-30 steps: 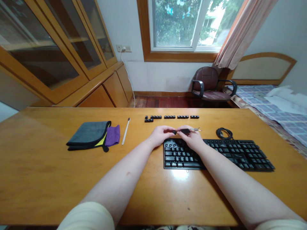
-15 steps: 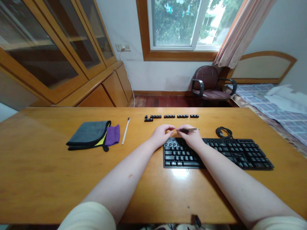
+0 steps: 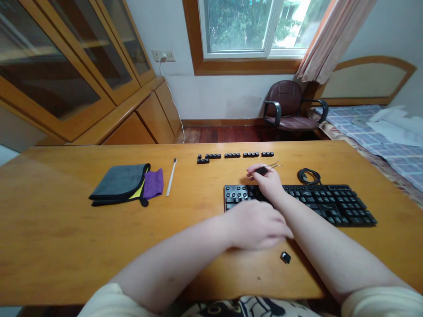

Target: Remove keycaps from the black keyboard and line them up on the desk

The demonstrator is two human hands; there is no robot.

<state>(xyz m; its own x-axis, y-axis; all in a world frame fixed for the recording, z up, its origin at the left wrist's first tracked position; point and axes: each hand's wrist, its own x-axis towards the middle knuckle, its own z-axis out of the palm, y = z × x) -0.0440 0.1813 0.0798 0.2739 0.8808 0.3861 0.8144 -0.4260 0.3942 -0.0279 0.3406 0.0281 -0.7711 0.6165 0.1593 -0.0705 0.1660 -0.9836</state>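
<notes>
My right hand (image 3: pixel 268 181) is closed on a keycap puller (image 3: pixel 262 170) with a black handle and thin wire prongs pointing right. That hand is just above the back left part of a black keyboard (image 3: pixel 330 207), where several key posts show without caps. My left hand (image 3: pixel 261 224) reaches across the keyboard's front left part, blurred by motion, so its fingers cannot be read clearly. Below its fingertips, a loose black keycap (image 3: pixel 286 257) is on or just over the table near the front edge. Several removed keycaps (image 3: pixel 232 155) stand in groups along the table's back.
A folded grey cloth (image 3: pixel 119 182) with a purple cloth (image 3: pixel 153 183) is at the left. Beside them lies a white toothbrush (image 3: pixel 171 178). The coiled keyboard cable (image 3: pixel 308 176) rests behind the keyboard. A chair (image 3: pixel 286 105) stands beyond the wooden table (image 3: pixel 99 246).
My left hand has left the right hand and swept toward me and to the right. The right hand has lifted slightly away with the puller. A loose keycap now shows below the keyboard.
</notes>
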